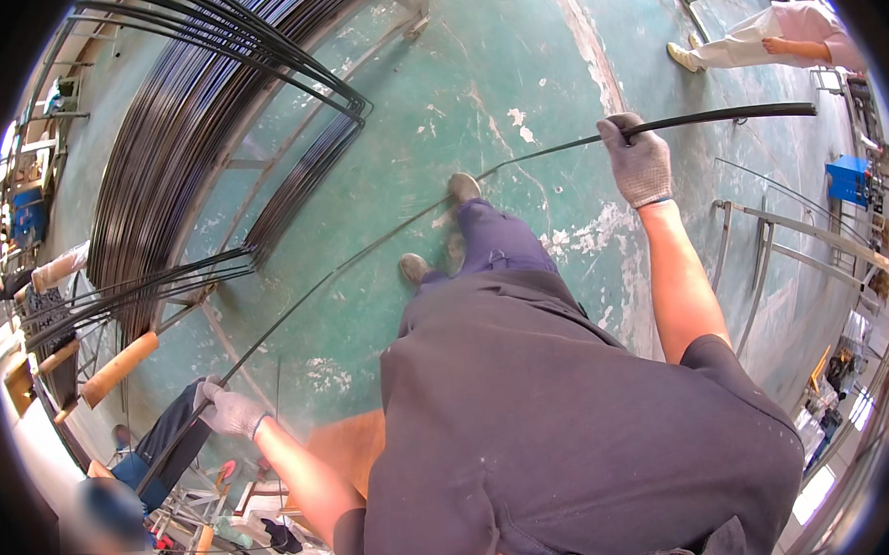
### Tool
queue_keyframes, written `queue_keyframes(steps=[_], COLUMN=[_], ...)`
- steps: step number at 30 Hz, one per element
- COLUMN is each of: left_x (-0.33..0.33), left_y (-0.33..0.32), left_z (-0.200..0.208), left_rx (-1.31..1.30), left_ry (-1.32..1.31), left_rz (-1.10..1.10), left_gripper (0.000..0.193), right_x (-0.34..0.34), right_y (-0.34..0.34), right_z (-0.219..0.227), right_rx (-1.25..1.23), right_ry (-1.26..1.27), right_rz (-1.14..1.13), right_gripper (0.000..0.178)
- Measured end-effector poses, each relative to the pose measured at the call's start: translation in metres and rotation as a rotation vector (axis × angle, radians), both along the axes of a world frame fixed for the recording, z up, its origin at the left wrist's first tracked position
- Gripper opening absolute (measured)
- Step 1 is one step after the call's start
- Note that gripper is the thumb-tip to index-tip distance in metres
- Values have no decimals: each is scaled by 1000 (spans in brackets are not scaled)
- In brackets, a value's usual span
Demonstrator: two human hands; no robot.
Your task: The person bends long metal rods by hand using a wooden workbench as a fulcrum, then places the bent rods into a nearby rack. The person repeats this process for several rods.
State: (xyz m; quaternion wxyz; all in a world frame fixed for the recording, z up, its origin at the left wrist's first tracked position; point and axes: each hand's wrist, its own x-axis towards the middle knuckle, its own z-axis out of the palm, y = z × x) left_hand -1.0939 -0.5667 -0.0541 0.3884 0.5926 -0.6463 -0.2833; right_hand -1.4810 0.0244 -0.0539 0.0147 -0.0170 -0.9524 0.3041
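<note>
A long, thin black strip runs across in front of me, from the lower left up to the right. My right hand, in a pale knitted glove, is closed round it near its right end. Beyond that fist the strip looks thicker and sticks out to the right. My left hand, gloved alike, grips the strip farther down at the lower left. Past the left hand, the strip passes in front of a person's dark trousers. Between my hands it hangs above the green floor and my shoes.
A metal rack at the upper left bears a large stack of long black rods. An orange-brown roll lies near its lower end. Another person in white trousers is at the upper right. A metal frame stands to my right.
</note>
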Motion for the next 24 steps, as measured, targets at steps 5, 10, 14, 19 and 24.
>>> queue_keyframes(steps=[5, 10, 14, 19, 24], left_x=[-6, -4, -9, -3, -2], left_y=[-4, -26, -32, -35, -27], left_z=[-6, -22, -22, -16, -6], left_rx=[-51, -62, -2, 33, 24], left_ry=[1, 67, 76, 53, -46], left_rz=[6, -7, 27, 76, 110], left_gripper=[12, 13, 18, 22, 23], right_x=[-37, -73, -99, -123, -69], right_y=[42, 84, 128, 192, 106], right_z=[-5, -13, -21, -35, -17], right_rx=[-19, -121, -99, -99, -124], right_ry=[-70, -108, -151, -239, -144], right_rz=[-254, -425, -497, -655, -366], right_gripper=[31, 32, 35, 39, 33])
